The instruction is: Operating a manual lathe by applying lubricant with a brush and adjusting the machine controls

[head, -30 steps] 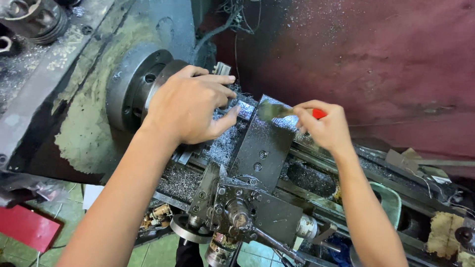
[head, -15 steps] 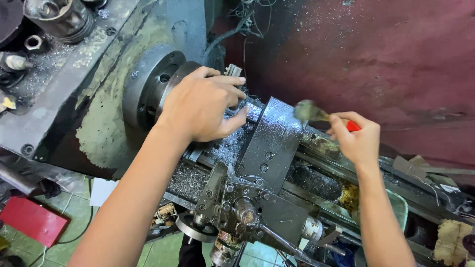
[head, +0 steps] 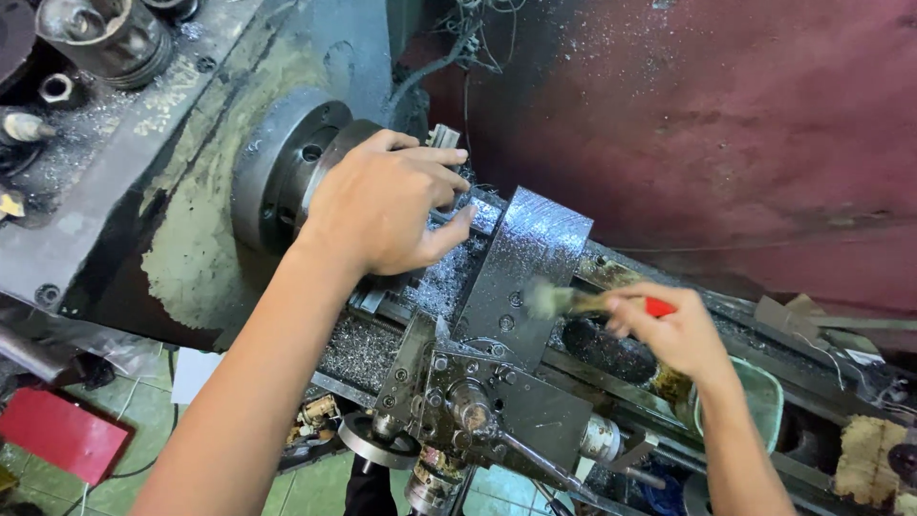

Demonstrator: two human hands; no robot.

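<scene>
Gripping the lathe chuck [head: 287, 172] in the upper middle of the frame, the left hand [head: 387, 205] lies curled over its front face, fingers spread toward the chuck jaws and thumb pointing right at the tool slide [head: 530, 258]. The right hand [head: 669, 330], at centre right, is closed around a small brush [head: 573, 301] with a red handle; its pale bristles are blurred and sit on the right edge of the dark, shiny tool slide. The two hands are well apart, with the slide between them. Fine metal chips [head: 435, 287] cover the bed just below the left hand and beside the slide. Lower in the frame sits the carriage apron [head: 497, 401] with its handwheel [head: 377, 440] and levers. A dark red wall [head: 716, 124] fills the upper right. At the upper left, a metal piston-like part [head: 105, 38] stands on the headstock top. A green bowl [head: 755, 397] sits just beyond the right wrist.
</scene>
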